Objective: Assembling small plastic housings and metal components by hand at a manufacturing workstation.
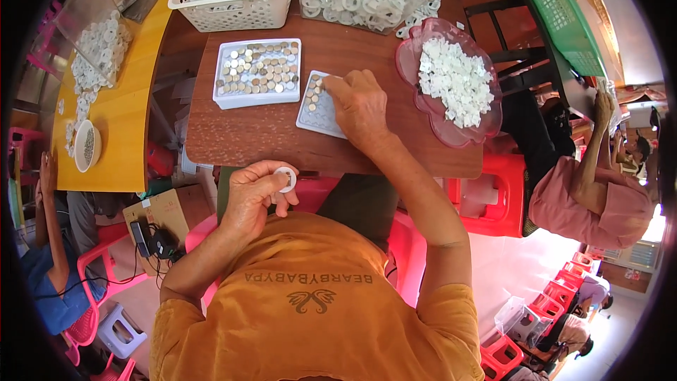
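Note:
My left hand (pixel 257 194) is closed, holding a small round white plastic piece (pixel 285 179) between thumb and fingers, just in front of the table's near edge. My right hand (pixel 358 102) reaches over a small white tray (pixel 326 124), fingers bent down and pressed together at its far edge. Whether they pinch anything is hidden. Several small round metal discs, like button cells (pixel 313 98), lie along that tray's left side. Left of it stands a stack of white trays (pixel 257 101), the top one holding many more discs.
A pink scalloped dish (pixel 450 135) of small white pieces stands on the right. At the back are a white basket (pixel 236 20) and a clear bin (pixel 367 21), both full of white plastic parts. A yellow table (pixel 120 148) is on the left; other people sit on both sides.

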